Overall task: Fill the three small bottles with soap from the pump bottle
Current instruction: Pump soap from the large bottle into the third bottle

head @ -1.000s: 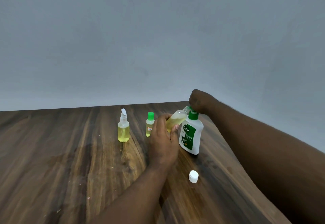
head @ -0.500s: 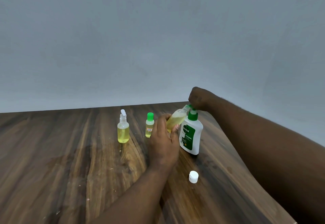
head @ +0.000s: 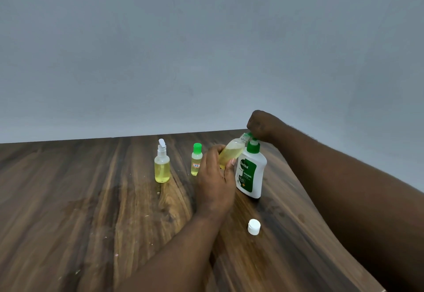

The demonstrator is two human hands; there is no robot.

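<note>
Your left hand (head: 214, 177) wraps the tilted small bottle (head: 230, 154) low on its body (a white cap (head: 254, 226) lies nearer you), mouth at the pump bottle (head: 251, 172) nozzle. Your right hand (head: 260, 124) curls over the pump head. Light, slick plastic, I'd judge: hold mid-body. Beyond, the flip-top bottle (head: 162, 165) and green-capped bottle (head: 196, 161) stand on the wooden table (head: 80, 211), grey wall (head: 206, 51) behind.

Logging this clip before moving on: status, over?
Left hand grips small bottle, tilted, mouth at the spout. Right hand curled on pump bottle head. White cap loose on table, nothing blocking.
</note>
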